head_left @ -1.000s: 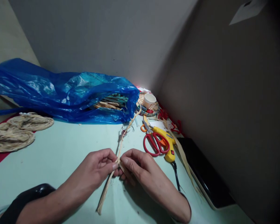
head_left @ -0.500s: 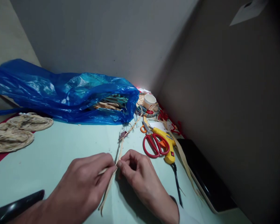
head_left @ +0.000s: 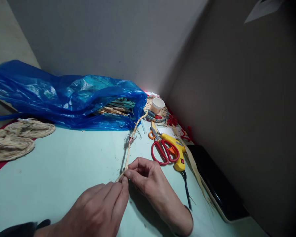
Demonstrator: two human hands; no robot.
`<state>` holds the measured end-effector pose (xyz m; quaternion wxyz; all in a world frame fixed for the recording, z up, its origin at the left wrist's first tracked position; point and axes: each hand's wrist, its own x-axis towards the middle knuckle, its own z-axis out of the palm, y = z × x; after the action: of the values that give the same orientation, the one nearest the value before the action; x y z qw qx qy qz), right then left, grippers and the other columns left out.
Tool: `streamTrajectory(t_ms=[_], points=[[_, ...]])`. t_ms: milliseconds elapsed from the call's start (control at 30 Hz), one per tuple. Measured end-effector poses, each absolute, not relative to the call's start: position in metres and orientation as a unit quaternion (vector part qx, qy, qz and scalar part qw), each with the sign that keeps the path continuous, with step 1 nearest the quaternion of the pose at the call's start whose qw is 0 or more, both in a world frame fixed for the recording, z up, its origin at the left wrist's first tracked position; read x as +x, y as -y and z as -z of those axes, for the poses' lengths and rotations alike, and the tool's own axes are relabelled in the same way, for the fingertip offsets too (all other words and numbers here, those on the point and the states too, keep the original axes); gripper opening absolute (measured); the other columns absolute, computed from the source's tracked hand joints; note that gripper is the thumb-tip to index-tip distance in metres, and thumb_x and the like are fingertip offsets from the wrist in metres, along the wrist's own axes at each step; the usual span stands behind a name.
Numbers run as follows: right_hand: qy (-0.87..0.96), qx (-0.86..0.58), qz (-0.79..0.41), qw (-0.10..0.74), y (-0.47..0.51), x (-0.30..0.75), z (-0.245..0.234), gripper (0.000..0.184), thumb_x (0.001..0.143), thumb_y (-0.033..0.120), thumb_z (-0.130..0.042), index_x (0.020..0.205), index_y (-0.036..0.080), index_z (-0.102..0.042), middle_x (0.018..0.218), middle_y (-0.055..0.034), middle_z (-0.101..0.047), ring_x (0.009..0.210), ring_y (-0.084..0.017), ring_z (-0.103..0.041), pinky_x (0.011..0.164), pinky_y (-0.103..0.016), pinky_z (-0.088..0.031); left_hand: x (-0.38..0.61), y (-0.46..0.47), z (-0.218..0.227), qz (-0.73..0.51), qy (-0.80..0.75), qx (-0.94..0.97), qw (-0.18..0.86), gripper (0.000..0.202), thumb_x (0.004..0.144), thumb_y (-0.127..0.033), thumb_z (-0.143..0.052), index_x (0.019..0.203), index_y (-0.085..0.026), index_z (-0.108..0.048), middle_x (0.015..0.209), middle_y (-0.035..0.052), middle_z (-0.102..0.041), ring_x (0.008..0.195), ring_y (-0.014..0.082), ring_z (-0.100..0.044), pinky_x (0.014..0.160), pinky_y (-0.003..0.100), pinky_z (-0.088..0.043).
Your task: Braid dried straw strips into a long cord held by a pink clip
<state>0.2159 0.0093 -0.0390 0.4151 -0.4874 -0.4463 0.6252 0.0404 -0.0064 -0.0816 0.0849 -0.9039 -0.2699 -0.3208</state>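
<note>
A thin, pale straw cord (head_left: pixel 128 154), twisted or braided, runs from beside the blue bag down to my hands. My right hand (head_left: pixel 148 181) pinches it between thumb and forefinger. Close below, my left hand (head_left: pixel 101 205) is closed on the strands at the cord's near end; its palm and the loose tails are hidden. Under the cord, farther up, lies a small dark red binder clip (head_left: pixel 130 139) with wire handles; I cannot tell whether it grips the cord.
Red-handled scissors (head_left: pixel 164 151) and a yellow glue gun (head_left: pixel 179 158) lie to the right, beside a black flat device (head_left: pixel 214 184). Behind are a blue plastic bag (head_left: pixel 64 95) of straw strips and a woven basket (head_left: pixel 164 115) with a white cup (head_left: pixel 158 104). Woven soles (head_left: pixel 13 148) lie left.
My left hand has moved down and toward me, turning over, and the loose strand ends have gone from sight beneath it. My right hand stays nearly in place, still pinching the cord.
</note>
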Motion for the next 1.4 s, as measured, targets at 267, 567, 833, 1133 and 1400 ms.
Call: streamTrajectory(t_ms=[267, 567, 833, 1133, 1400], points=[[0.428, -0.472, -0.646, 0.42, -0.007, 0.216, 0.036, 0.027, 0.069, 0.03, -0.081, 0.077, 0.016, -0.06, 0.06, 0.0058, -0.054, 0.055, -0.008, -0.046, 0.057, -0.021, -0.037, 0.044, -0.03, 0.03, 0.238, 0.452, -0.717, -0.474, 0.019, 0.087, -0.04, -0.059, 0.087, -0.021, -0.064, 0.081, 0.0047, -0.067, 0.074, 0.0221, -0.062, 0.069, 0.032, -0.048], [0.437, -0.511, -0.632, 0.386, -0.005, 0.217, 0.031, 0.008, 0.078, 0.012, -0.069, 0.08, 0.013, -0.061, 0.067, 0.0016, -0.059, 0.062, -0.009, -0.049, 0.059, -0.021, -0.036, 0.049, -0.039, 0.034, 0.201, 0.427, -0.585, -0.66, 0.019, 0.079, -0.039, -0.061, 0.082, -0.02, -0.064, 0.073, 0.0, -0.06, 0.068, 0.0171, -0.05, 0.063, 0.028, -0.041], [0.521, -0.547, -0.559, 0.341, -0.002, 0.219, 0.037, 0.012, 0.083, 0.024, -0.065, 0.076, 0.015, -0.062, 0.066, 0.0004, -0.06, 0.061, -0.011, -0.047, 0.056, -0.022, -0.035, 0.051, -0.04, 0.045, 0.248, 0.478, -0.553, -0.636, 0.022, 0.074, -0.039, -0.068, 0.072, -0.019, -0.059, 0.057, -0.0064, -0.051, 0.055, 0.0123, -0.044, 0.055, 0.025, -0.032], [0.59, -0.532, -0.532, 0.292, -0.003, 0.226, 0.032, 0.016, 0.088, 0.025, -0.056, 0.074, 0.017, -0.059, 0.066, -0.004, -0.071, 0.057, -0.012, -0.052, 0.056, -0.022, -0.038, 0.053, -0.038, 0.04, 0.234, 0.477, -0.531, -0.66, 0.017, 0.074, -0.035, -0.065, 0.071, -0.018, -0.06, 0.059, 0.0032, -0.071, 0.056, 0.0143, -0.05, 0.054, 0.025, -0.031], [0.654, -0.57, -0.419, 0.269, -0.001, 0.219, 0.033, 0.015, 0.083, 0.023, -0.055, 0.069, 0.019, -0.054, 0.063, -0.0009, -0.062, 0.056, -0.013, -0.05, 0.052, -0.022, -0.033, 0.057, -0.041, 0.048, 0.274, 0.463, -0.526, -0.658, 0.026, 0.071, -0.039, -0.071, 0.065, -0.019, -0.055, 0.049, -0.0087, -0.045, 0.046, 0.0085, -0.028, 0.047, 0.023, -0.018]])
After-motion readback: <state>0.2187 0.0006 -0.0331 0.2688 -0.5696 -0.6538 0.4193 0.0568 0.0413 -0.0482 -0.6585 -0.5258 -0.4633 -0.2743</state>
